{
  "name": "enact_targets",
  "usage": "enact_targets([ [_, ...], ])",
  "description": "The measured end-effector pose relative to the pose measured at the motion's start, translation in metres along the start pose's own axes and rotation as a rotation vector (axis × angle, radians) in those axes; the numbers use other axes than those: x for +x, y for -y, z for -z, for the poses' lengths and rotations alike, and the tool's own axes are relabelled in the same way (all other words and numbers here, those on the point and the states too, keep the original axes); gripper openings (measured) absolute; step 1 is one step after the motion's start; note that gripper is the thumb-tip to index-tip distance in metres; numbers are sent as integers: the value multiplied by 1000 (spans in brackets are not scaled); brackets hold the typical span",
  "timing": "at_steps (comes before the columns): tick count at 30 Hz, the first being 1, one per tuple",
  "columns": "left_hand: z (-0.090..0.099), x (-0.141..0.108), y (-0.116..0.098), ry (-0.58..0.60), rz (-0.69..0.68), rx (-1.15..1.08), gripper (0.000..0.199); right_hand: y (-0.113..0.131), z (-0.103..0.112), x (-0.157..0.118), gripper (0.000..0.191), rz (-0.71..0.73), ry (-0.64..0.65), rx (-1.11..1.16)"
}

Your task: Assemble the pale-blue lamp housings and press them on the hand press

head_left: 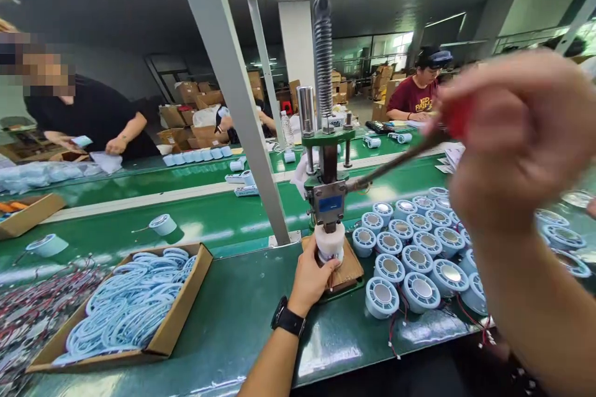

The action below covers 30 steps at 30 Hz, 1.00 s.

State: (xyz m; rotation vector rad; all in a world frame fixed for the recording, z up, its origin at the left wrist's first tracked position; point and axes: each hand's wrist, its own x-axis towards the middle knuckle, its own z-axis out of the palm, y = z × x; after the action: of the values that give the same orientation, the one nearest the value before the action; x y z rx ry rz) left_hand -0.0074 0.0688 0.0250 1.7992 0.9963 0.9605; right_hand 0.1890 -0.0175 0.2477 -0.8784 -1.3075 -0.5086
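Note:
A hand-operated arbor press (329, 198) with a tall spring stands in front of me on the bench. My left hand (313, 276), with a black watch on its wrist, is wrapped round a small pale round housing (331, 255) on the wooden base plate (350, 270). The white pressing block (329, 237) sits right on top of that housing, which my fingers partly hide. On the right, blurred by motion, my right hand (516, 130) is closed on the red-ended lever (403, 158) of the press. The lever slopes up from the press towards that hand.
Several light blue round housings (421, 285) with wires stand right of the press. At left lie a cardboard tray (186, 304) of blue rings and a heap of wired parts (41, 310). A grey post (233, 87) rises beside the press. Co-workers sit or stand across the green conveyor (200, 211).

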Motion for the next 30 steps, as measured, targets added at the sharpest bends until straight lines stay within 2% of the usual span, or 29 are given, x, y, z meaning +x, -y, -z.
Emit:
enact_targets([
  [1,0,0,-1,4,-3,10,56,-12,-16,30,34,29,-2,-2],
  [3,1,-2,-1,12,-12,25,50,-33,-45,71,42,44,99,-52],
  [5,2,-4,-1,17,-18,35,50,-41,-63,73,44,16,174,-102],
  [6,3,-4,0,16,-18,39,51,-39,-68,57,44,-17,157,-97],
  [8,2,-5,1,14,-15,48,53,-25,-71,-2,45,-119,53,-15],
  [9,2,-6,2,17,-16,51,54,-15,-71,-42,49,-197,-19,48],
  [11,1,-8,-1,35,-32,62,56,2,-73,-126,55,-381,-36,90],
  [13,1,-13,-6,68,-65,92,57,12,-79,-198,67,-612,85,44],
  [14,3,-16,-10,87,-83,122,56,13,-83,-225,73,-707,151,9],
  [15,7,-19,-15,110,-98,165,55,13,-88,-246,79,-783,209,-25],
  [17,21,-25,-23,172,-121,277,52,8,-97,-268,86,-870,270,-74],
  [20,66,-17,-34,205,-108,487,45,1,-102,-274,92,-901,297,-95],
  [21,87,-8,-36,164,-84,563,41,0,-101,-273,93,-902,302,-93],
  [24,161,35,-39,-70,26,774,30,1,-98,-272,95,-936,290,-104],
  [27,231,77,-42,-219,134,926,30,1,-99,-279,102,-1001,295,-150],
  [30,276,93,-44,-298,232,1037,35,1,-104,-285,107,-1022,306,-186],
])
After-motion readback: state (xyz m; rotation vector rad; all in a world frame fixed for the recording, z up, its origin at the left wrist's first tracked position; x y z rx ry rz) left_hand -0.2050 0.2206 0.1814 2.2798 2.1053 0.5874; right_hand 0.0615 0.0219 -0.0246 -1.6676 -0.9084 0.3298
